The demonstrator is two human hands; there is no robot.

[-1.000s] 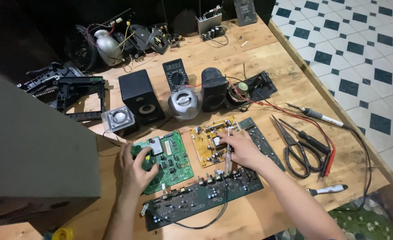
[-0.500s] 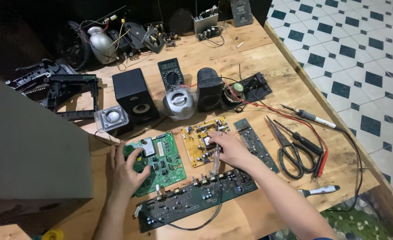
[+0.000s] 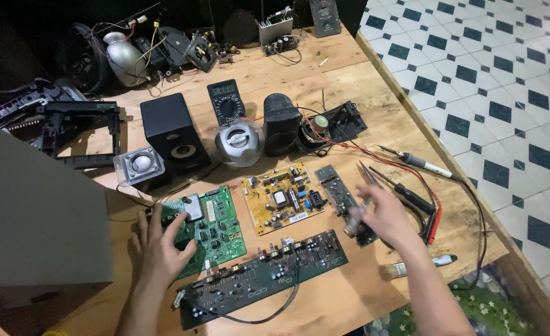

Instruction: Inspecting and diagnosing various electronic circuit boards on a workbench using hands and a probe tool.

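Three circuit boards lie before me on the wooden bench (image 3: 362,81), beside a black-and-white tiled floor (image 3: 505,74).
My left hand (image 3: 163,246) presses spread fingers on the green board (image 3: 216,227) near the bench's front edge; my blurred right hand (image 3: 384,214) pinches a small part above the narrow dark board (image 3: 340,196).

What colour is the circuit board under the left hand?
Green circuit board, under the left hand; head view.
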